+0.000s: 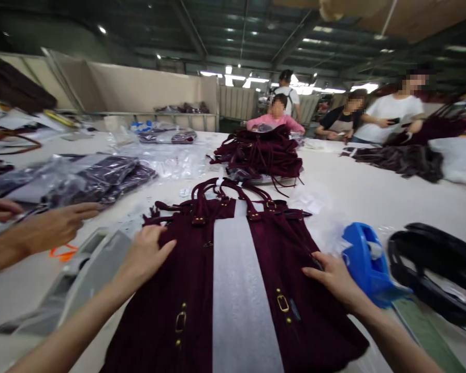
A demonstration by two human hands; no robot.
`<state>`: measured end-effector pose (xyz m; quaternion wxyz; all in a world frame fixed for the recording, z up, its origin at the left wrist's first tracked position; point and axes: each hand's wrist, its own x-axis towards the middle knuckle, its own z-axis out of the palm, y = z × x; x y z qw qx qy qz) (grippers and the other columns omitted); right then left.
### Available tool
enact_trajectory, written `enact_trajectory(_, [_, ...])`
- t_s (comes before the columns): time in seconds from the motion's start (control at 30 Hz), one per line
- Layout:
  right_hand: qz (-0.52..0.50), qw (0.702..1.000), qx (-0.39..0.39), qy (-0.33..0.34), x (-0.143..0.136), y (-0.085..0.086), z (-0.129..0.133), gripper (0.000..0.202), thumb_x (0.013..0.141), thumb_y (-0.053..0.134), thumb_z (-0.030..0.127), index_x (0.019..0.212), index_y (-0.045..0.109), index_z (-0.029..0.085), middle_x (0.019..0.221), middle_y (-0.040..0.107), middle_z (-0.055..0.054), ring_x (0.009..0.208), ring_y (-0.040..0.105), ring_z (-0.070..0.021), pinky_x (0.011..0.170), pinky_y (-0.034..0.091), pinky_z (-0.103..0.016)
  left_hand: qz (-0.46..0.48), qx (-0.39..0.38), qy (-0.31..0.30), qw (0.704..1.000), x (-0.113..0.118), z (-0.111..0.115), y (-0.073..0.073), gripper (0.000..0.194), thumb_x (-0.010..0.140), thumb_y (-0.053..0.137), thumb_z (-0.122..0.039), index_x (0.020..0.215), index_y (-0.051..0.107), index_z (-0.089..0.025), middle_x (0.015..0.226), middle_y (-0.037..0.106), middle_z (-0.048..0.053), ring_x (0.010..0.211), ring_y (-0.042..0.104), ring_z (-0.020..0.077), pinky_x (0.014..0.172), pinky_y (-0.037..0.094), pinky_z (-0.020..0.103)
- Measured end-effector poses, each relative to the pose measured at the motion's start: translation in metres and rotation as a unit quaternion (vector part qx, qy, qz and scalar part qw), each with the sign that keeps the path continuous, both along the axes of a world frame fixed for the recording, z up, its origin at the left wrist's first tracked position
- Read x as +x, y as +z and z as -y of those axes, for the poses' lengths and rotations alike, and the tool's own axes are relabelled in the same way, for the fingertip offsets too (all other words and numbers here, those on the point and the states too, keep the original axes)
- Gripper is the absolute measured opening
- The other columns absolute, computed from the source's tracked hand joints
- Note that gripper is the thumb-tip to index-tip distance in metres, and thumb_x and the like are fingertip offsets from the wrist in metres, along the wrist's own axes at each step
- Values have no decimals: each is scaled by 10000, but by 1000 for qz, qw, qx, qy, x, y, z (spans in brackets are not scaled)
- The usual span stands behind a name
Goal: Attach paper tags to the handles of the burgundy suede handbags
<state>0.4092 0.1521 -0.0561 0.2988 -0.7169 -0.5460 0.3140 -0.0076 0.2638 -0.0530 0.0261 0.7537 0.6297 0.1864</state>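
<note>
A dark maroon handbag (178,280) lies on the table in front of me, its two looped handles pointing away. Down its middle runs a strip of whitish wrapping paper (241,290), and brass buckles show on either side. My left hand (145,254) grips the upper left side of the bag, thumb on the front and fingers partly hidden at the edge. On the upper right side, my right hand (332,272) holds the edge with its thumb on top and fingers curled around.
Right of the bag are a blue tape dispenser (367,264) and a black bag (435,254). A grey dispenser-like tool (89,269) lies left, beside a co-worker's hands (58,225). Plastic-wrapped bags (97,173) and a maroon bag pile (260,155) sit beyond; several people stand behind.
</note>
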Motion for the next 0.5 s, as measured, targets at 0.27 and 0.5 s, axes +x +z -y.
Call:
enact_trajectory(0.27, [218,975,18,-36,6,-3,-2,339,662,539,519,811,587,219,729,636,-45,717,595,-242,672,451,-352,52,-201,144,968,83,-122,-1,471,664,559,-522,884,628,-110,1015,606,207,1017,524,359,812,414,411])
enact_trajectory(0.5, [230,972,34,-43,1,7,-2,405,659,505,593,843,568,236,777,648,-48,724,610,-243,687,466,-357,121,-206,160,958,89,-150,-3,299,581,672,-254,826,633,-85,1016,590,263,989,539,390,770,423,442])
